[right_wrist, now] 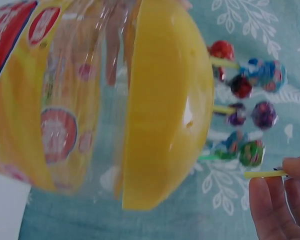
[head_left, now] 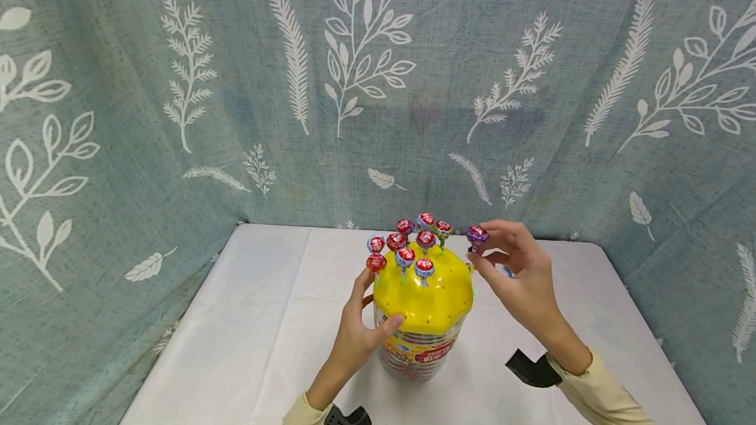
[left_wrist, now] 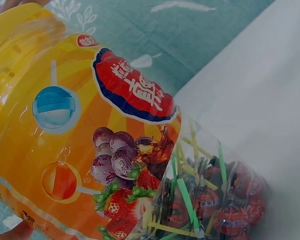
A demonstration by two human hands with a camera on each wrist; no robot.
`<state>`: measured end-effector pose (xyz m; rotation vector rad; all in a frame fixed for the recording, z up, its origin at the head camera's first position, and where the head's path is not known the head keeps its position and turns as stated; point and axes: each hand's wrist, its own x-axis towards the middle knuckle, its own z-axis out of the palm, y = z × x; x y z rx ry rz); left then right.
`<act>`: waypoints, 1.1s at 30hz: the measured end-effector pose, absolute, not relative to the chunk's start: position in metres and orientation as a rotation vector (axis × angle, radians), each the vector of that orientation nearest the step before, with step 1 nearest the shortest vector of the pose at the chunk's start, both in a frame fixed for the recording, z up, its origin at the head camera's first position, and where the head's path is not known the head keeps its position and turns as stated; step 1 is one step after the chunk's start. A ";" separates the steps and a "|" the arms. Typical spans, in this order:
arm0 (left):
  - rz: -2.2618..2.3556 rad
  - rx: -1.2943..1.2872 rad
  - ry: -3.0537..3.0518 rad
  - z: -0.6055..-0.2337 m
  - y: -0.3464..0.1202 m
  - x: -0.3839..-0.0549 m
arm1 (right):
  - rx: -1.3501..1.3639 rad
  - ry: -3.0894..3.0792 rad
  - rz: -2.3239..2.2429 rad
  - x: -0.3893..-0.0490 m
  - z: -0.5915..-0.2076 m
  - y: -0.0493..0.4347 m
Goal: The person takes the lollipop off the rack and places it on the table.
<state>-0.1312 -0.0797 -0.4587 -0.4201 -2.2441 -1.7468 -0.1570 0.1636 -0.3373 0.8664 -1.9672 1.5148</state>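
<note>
A clear plastic candy jar [head_left: 416, 349] stands upright, its yellow domed lid [head_left: 425, 303] dotted with small holes. Several wrapped lollipops [head_left: 425, 239] are stuck in the lid's far and left parts. My left hand [head_left: 357, 336] grips the jar at the lid's left side, thumb at the front rim. To the right of the lid, my right hand [head_left: 522, 281] pinches a purple-wrapped lollipop [head_left: 477, 235]. In the right wrist view its yellow stick [right_wrist: 265, 174] points toward the lid, apart from it. More lollipops [left_wrist: 230, 215] lie inside the jar's bottom.
The jar stands on a table with a white cloth [head_left: 254, 320]. A blue-green curtain [head_left: 378, 169] with white leaves rises behind and at both sides. Something small and bluish [head_left: 506, 271] shows partly behind my right hand.
</note>
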 end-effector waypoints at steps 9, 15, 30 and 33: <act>-1.744 -0.431 -2.225 -0.458 -0.081 -0.132 | 0.737 -2.044 1.523 -0.178 -0.348 0.186; -1.752 -0.436 -2.224 -0.460 -0.082 -0.133 | 0.622 -2.095 1.500 -0.191 -0.360 0.201; -1.764 -0.436 -2.224 -0.462 -0.081 -0.133 | 0.390 -2.210 1.475 -0.207 -0.379 0.229; -1.762 -0.432 -2.228 -0.462 -0.082 -0.132 | 0.353 -2.224 1.480 -0.217 -0.395 0.240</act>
